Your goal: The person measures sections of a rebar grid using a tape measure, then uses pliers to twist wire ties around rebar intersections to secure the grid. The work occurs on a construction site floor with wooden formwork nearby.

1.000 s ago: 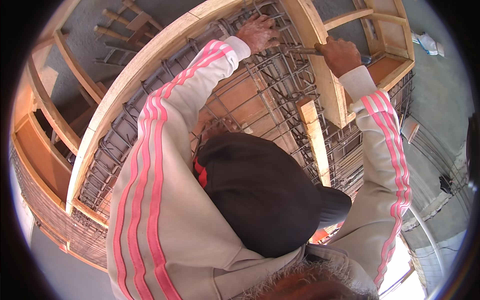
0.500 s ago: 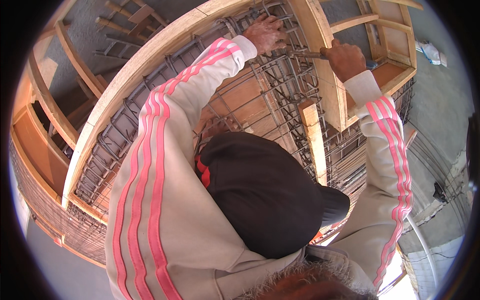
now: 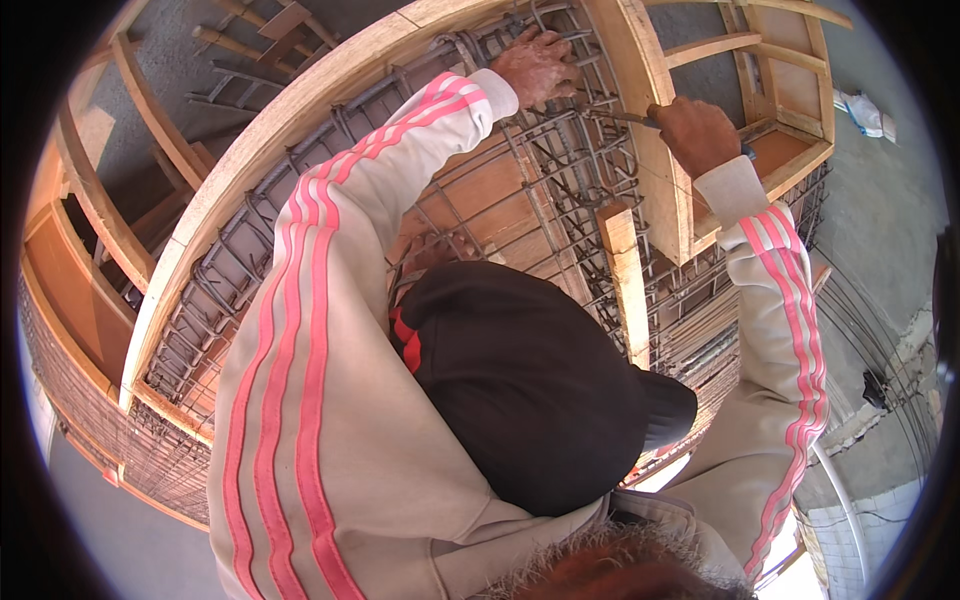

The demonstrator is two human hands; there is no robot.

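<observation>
My left hand (image 3: pixel 537 68) lies over the steel rebar (image 3: pixel 470 50) along the cage's far edge, its fingers curled around a bar. To its right, my right hand (image 3: pixel 698 135) is closed on the handle of a slim metal hand tool (image 3: pixel 628 117). A bit of blue handle shows behind the fist. The tool's tip reaches left among the crossing bars, where its exact contact is too small to tell. Between my arms is a black cap (image 3: pixel 520 380) on a person's head. A partly hidden hand or foot (image 3: pixel 440 250) shows beside the cap.
A curved timber form edge (image 3: pixel 230 170) runs around the cage. An upright board (image 3: pixel 650 130) stands beside the right hand, and a wooden stake (image 3: pixel 627 285) rises from the bars. More timber framing (image 3: pixel 135 160) is at left. Long thin rods (image 3: pixel 870 330) lie at right.
My right hand has moved slightly down and to the right, and the tool has tilted with it. My left hand stays nearly in place on the rebar.
</observation>
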